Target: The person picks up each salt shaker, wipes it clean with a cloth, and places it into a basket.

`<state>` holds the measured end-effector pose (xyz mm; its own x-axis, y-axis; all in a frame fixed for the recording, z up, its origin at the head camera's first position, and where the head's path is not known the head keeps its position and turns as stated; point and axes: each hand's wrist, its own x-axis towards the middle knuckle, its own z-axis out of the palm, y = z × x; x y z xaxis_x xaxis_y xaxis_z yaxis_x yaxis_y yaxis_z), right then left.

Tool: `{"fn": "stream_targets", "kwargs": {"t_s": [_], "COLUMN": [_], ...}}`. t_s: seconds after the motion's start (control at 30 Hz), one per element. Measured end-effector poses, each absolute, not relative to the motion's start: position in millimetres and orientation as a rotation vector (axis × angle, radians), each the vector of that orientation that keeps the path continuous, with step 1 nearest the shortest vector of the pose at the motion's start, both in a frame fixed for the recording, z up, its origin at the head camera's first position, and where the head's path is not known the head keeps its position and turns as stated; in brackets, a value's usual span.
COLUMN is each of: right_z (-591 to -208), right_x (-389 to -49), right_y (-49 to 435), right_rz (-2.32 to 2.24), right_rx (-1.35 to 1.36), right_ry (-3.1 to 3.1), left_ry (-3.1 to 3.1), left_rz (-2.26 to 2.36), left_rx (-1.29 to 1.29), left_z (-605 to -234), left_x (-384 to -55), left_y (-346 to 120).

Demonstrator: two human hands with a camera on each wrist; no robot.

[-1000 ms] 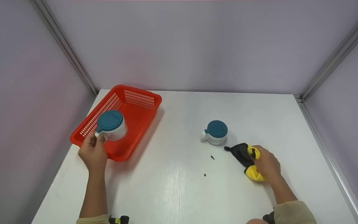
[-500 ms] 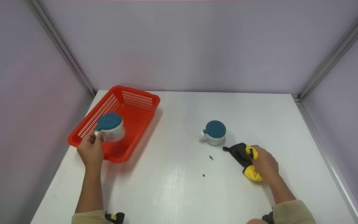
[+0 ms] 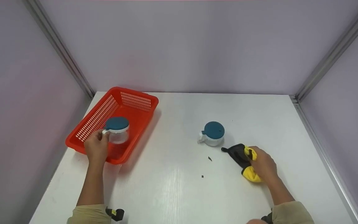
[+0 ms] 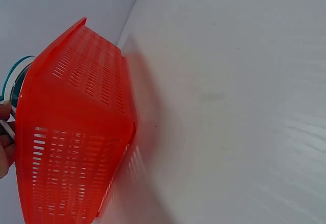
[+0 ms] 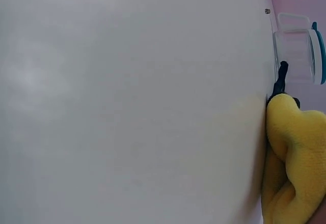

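My left hand pinches the white handle of a clear jar with a teal lid, which is over or inside the red basket; whether its base touches the basket floor I cannot tell. In the left wrist view the basket wall hides most of that jar. On the right, my right hand grips a black and yellow cloth against the white table. Its yellow side bulges in folds in the right wrist view. A second teal-lidded jar stands upright just beyond the cloth, its handle pointing left.
Two small dark scraps, one near the second jar and one closer to me, lie on the white table. Pale panels enclose its back and sides.
The left hand has shifted the jar slightly right and lower in the head view, and the jar has turned more upright. The right hand keeps its grip on the cloth, nearly still.
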<state>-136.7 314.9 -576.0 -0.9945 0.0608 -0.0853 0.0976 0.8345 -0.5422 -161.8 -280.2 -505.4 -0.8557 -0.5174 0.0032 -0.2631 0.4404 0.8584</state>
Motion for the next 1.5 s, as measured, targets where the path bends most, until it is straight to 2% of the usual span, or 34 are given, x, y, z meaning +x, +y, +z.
{"fn": "stream_targets", "kwargs": {"t_s": [0.73, 1.07, 1.27, 1.5], "right_z": [-578, -577, -577, -577], "right_x": [-136, -136, -136, -138], "right_y": [314, 316, 316, 314], "right_rz": [-0.894, -0.883, -0.878, -0.823], "right_rx": [0.150, 0.106, 0.127, 0.135], "right_ry": [2.953, 2.977, 2.972, 2.961], "left_ry": [-2.730, -2.783, -2.916, -3.144], "left_rz": [-1.254, -1.281, -1.145, -0.884], "left_rx": [0.525, 0.576, 0.595, 0.479], "left_z": [-516, -510, -507, -514], "left_x": [-187, -190, -187, -181], "left_y": [-283, -281, -283, -284]}}
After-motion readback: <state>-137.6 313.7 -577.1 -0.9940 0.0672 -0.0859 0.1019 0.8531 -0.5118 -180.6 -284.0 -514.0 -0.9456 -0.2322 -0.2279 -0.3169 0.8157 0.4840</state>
